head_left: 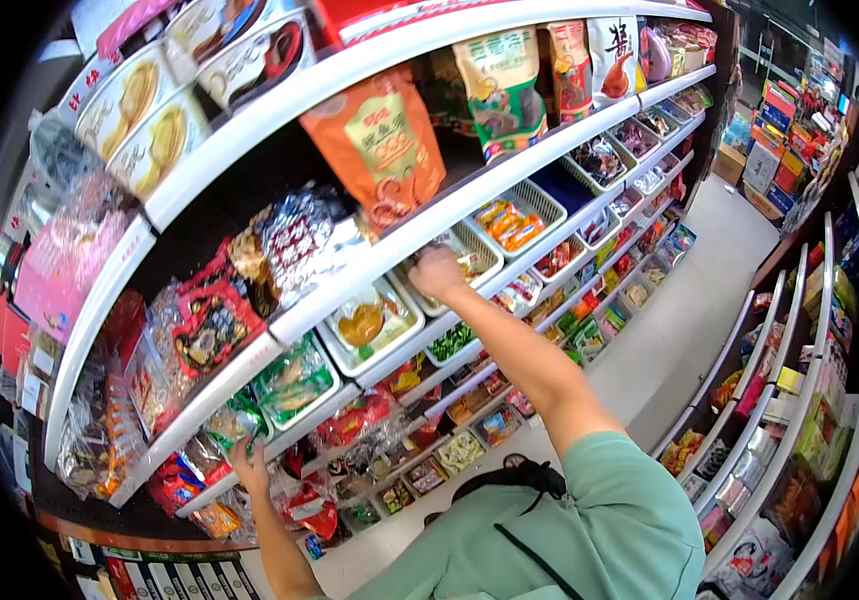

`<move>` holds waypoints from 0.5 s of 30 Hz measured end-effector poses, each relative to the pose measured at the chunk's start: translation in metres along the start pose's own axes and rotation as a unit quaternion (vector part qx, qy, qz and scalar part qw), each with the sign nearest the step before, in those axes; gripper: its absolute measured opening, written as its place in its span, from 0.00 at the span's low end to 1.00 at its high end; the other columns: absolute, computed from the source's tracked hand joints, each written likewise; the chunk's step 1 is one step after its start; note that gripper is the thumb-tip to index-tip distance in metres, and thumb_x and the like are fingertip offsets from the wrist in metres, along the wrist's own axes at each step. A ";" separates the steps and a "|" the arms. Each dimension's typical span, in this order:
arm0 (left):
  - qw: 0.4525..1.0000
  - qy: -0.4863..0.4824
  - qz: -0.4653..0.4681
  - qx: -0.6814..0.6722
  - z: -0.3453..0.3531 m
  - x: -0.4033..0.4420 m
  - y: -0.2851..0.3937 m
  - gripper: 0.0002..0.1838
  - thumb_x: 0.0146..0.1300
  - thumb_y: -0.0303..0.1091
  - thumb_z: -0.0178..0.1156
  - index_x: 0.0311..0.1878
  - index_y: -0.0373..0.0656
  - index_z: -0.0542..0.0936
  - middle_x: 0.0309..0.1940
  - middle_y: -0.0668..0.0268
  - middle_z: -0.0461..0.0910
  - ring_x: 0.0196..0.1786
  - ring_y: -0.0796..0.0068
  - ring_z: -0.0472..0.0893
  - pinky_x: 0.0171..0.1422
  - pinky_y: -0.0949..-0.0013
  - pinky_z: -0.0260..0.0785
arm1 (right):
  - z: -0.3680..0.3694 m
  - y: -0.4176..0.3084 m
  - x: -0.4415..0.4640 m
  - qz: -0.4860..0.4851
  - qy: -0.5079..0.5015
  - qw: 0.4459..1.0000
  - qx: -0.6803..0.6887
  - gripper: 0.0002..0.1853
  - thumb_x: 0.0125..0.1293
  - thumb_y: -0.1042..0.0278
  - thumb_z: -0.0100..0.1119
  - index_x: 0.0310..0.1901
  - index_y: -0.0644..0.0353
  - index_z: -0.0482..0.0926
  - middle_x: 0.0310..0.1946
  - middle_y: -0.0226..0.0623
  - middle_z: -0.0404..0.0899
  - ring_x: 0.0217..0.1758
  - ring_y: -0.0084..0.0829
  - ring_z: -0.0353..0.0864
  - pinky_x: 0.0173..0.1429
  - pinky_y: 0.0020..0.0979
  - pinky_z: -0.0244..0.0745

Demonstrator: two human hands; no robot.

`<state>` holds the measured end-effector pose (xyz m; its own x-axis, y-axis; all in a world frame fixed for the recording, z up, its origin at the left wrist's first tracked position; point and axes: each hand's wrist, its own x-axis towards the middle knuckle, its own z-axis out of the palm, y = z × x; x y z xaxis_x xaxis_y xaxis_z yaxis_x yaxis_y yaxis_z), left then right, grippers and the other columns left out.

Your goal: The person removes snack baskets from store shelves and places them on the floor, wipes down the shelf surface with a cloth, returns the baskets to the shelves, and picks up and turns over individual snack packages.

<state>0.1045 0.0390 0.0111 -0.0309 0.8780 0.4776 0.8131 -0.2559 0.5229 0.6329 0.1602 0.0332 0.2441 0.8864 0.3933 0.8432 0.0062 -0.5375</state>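
My right hand (436,272) reaches under the shelf lip into a white plastic basket (484,245) of small wrapped snacks. Its fingers are curled closed, and whatever they may hold is hidden. Lower on the left, my left hand (248,468) is raised with its fingers closed at the bottom of a green snack packet (235,420). Between the hands stand a basket of green packets (292,378) and a white basket with a yellow scoop-like item (361,325). Wrapped orange and yellow snacks (511,225) fill the basket right of my right hand.
Above the baskets a shelf carries an orange pouch (377,145), a green-and-cream pouch (501,85) and silver bags (311,240). White shelf rails (349,280) run across in front. A pale floor aisle (649,330) separates this rack from another stocked rack (799,400) at right.
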 end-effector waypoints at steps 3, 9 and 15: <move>0.991 0.074 0.024 0.105 -0.003 -0.029 0.022 0.17 0.59 0.37 0.59 0.46 0.36 0.76 0.46 0.53 0.74 0.52 0.55 0.70 0.59 0.59 0.58 | -0.042 0.050 0.026 -0.032 0.068 0.986 -0.146 0.24 0.50 0.52 0.59 0.37 0.70 0.78 0.36 0.52 0.79 0.44 0.49 0.76 0.52 0.42 0.70; 0.994 0.039 -0.023 0.097 -0.011 -0.135 0.043 0.11 0.56 0.32 0.60 0.39 0.35 0.76 0.39 0.55 0.74 0.45 0.57 0.72 0.51 0.60 0.63 | -0.010 0.090 0.041 0.117 0.017 0.992 -0.037 0.28 0.51 0.59 0.63 0.48 0.73 0.69 0.41 0.52 0.78 0.47 0.48 0.77 0.51 0.40 0.74; 0.988 0.014 -0.121 0.099 0.017 -0.213 0.025 0.11 0.56 0.35 0.61 0.34 0.36 0.79 0.32 0.57 0.76 0.39 0.59 0.74 0.46 0.61 0.65 | -0.021 0.097 0.043 0.153 -0.031 0.988 0.019 0.20 0.51 0.63 0.61 0.43 0.67 0.74 0.43 0.53 0.78 0.47 0.50 0.78 0.51 0.41 0.74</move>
<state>0.1416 -0.1475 -0.0893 -0.2514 0.8918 0.3761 0.8780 0.0466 0.4763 0.7353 0.1893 0.0140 0.4551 0.8755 0.1625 0.7156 -0.2510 -0.6519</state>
